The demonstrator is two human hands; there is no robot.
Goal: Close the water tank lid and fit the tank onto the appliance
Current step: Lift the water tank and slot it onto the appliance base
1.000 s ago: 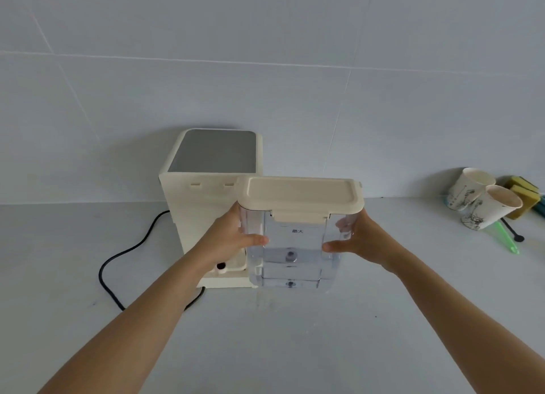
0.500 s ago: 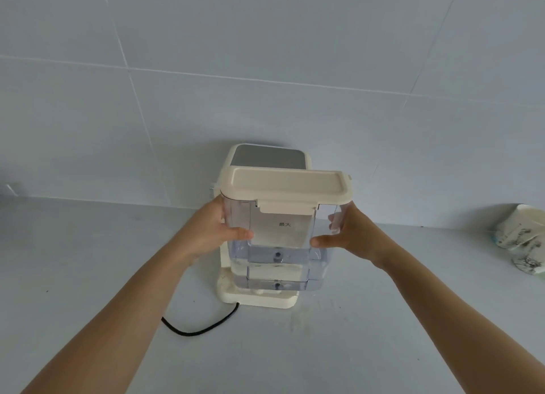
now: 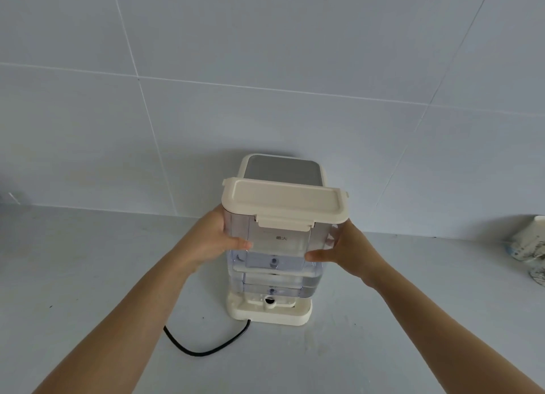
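Grey counter (image 3: 88,275): one tank (image 3: 277,246), two hands, left hand (image 3: 206,240), right hand (image 3: 351,249).

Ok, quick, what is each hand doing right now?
Left hand: closed on the left side of the water tank.
Right hand: closed on the tank's right side.

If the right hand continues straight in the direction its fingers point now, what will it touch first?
The right hand points leftward across the clear water tank, which it already grips. Going on, its fingers would probably meet the left hand thumb on the tank's front, though depth is uncertain.
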